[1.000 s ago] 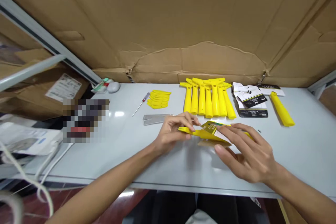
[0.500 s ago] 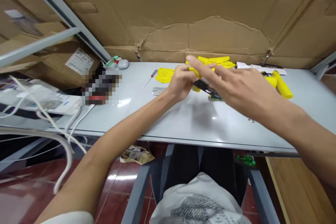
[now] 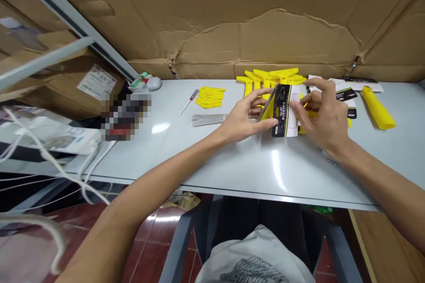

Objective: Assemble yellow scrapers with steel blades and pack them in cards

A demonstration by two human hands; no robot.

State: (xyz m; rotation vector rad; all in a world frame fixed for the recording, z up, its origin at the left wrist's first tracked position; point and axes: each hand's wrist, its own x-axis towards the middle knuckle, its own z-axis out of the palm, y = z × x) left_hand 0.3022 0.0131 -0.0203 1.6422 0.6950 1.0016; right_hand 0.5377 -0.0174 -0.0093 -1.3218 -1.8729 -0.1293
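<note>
Creased brown cardboard (image 3: 206, 0) stands as a wall behind a smooth, glossy pale-grey tabletop (image 3: 172, 150). With a folded card (image 3: 285, 110) as the clock's centre, it is held up above the table, black on one side and glossy white on the other, a thin yellow stripe between. Sideways white print on the black band seems to read "TGJ-001", with Chinese characters alongside too small to make out. At nine o'clock the left hand (image 3: 247, 117) is clamped on the card, thumb in front and fingers behind, a smooth yellow piece (image 3: 268, 108) showing in the fold. At three o'clock the right hand (image 3: 323, 115) has its thumb against the white part and its fingers curled; whether it grips cannot be told. Yellow T-shaped handles (image 3: 265, 76) lie in a row at twelve, and a rounded yellow tube (image 3: 378, 108) at three. Toward nine are flat metal strips (image 3: 207, 119), thin yellow strips (image 3: 210, 97) and a slim screwdriver (image 3: 188, 102). Between four and five lie tiny metal bits (image 3: 328, 158). Further out, between nine and ten, a cardboard box (image 3: 66, 70) bears a white label (image 3: 97, 82), its print blurred.
</note>
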